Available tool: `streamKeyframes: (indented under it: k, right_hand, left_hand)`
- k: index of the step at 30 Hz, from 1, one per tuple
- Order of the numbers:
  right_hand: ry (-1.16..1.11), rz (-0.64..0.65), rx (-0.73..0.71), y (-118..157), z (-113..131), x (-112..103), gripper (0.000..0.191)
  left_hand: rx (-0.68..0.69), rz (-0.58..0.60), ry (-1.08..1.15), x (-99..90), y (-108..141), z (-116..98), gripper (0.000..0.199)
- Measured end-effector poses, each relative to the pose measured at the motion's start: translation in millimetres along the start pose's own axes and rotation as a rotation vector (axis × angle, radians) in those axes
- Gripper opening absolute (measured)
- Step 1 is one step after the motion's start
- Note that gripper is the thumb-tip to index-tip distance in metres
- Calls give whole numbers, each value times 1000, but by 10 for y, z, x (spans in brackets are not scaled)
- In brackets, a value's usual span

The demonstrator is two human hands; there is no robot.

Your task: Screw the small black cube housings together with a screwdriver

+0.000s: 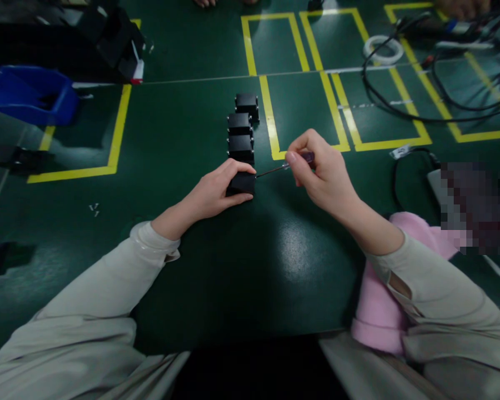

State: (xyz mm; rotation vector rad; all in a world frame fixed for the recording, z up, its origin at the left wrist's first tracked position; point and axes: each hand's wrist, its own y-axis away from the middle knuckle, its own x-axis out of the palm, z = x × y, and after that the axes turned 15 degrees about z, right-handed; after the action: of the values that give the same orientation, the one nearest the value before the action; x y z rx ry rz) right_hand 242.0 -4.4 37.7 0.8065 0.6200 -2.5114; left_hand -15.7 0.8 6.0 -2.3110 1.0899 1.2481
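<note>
My left hand (216, 191) grips a small black block (242, 183) on the green table, thumb on its near side and fingers on its far side. In my right hand (319, 172) is a screwdriver (307, 158) with a dark handle, held between thumb and fingers. Its thin shaft points left, and the tip meets the block's right side near the far corner. Just beyond the held block, a row of similar black blocks (240, 145) runs away from me, with small screws showing at their sides. The farthest block (246, 104) sits slightly to the right.
A blue bin (33, 95) and black equipment (104, 41) occupy the upper left. Loose screws (94, 209) lie at left. Black cables (379, 100) and a white tape roll (383, 50) are at upper right; pink cloth (379, 311) lies by my right arm. Other people's hands show at the far edge.
</note>
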Motion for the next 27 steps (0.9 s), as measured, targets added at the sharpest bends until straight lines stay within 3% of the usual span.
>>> streamKeyframes:
  k: [14, 21, 27]
  right_hand:
    - [31, 0, 17, 4, -3, -6, 27]
    - [1, -8, -21, 2, 1, -5, 14]
    - [21, -7, 5, 1, -5, -2, 20]
  left_hand:
    - [-14, 7, -1, -1, 4, 2, 44]
    - [14, -6, -6, 4, 3, 24, 44]
    - [0, -1, -2, 6, 5, 20, 45]
